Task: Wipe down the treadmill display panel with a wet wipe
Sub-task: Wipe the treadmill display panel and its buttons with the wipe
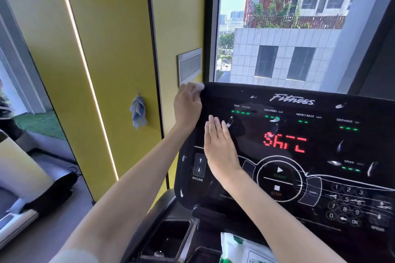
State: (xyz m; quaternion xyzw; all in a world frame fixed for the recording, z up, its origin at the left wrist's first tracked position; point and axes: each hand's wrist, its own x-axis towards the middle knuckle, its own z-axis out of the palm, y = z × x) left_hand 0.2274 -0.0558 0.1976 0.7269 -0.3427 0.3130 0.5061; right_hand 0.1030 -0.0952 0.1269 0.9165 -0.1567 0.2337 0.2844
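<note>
– At the top left corner of the display panel [320, 151], what is the left hand [187, 107] doing?

– It grips a crumpled white wet wipe [198, 86], fingers curled round it, and presses it against the panel's edge right at that corner.

– And the right hand [220, 147]?

– It lies flat on the left part of the panel, fingers straight and close together, holding nothing. It sits just below the left hand, with the red readout [285, 142] to its right and the incline arrows [199, 165] just left of the wrist.

– Is the panel marked?

– Yes. White smears [341, 105] dot the black surface, several near the top and along the right side, and thin white streaks cross the number keypad [346, 205].

– Where is the pack?

– A white and green wipe pack [239, 247] lies on the console below the panel, partly hidden by the right forearm. A dark cup holder [168, 237] sits just to its left.

– Anything else nearby?

– A blue cloth [138, 112] hangs from a hook on the yellow wall [106, 49], off to the left and well apart from the treadmill. A window [277, 28] behind the panel looks out on tiled buildings.
</note>
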